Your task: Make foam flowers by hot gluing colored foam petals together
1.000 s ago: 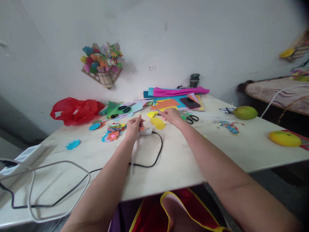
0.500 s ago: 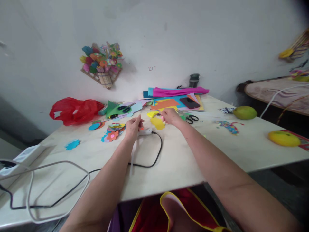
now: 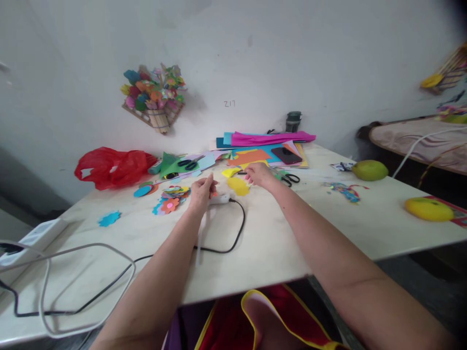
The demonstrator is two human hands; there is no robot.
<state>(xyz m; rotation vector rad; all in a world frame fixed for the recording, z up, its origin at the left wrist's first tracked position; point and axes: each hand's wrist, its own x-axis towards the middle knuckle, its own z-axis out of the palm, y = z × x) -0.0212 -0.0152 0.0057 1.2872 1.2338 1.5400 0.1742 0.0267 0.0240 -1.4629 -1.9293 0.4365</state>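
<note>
My left hand (image 3: pixel 201 191) is closed beside the white glue gun (image 3: pixel 220 199), whose black cord loops toward me; a pale stick runs down below the hand. Something small and orange shows at its fingertips, too small to name. To the right, my right hand (image 3: pixel 258 174) is closed in a pinch on a small dark, thin thing I cannot make out. A yellow scalloped paper piece (image 3: pixel 238 186) lies between the hands, with a brighter yellow piece (image 3: pixel 230 172) behind it. Paper flowers (image 3: pixel 170 204) are piled left of my left hand.
Black-handled scissors (image 3: pixel 291 180) lie right of my right hand. Coloured sheets (image 3: pixel 251 156) and a phone (image 3: pixel 286 155) are at the back. A red bag (image 3: pixel 113 167), power strip (image 3: pixel 36 238) and loose cables are left; a green fruit (image 3: pixel 370 170) and yellow fruit (image 3: pixel 429 209) sit right.
My right hand has shifted very slightly, and a dark, thin thing now shows at its fingertips. My left hand has stayed in place.
</note>
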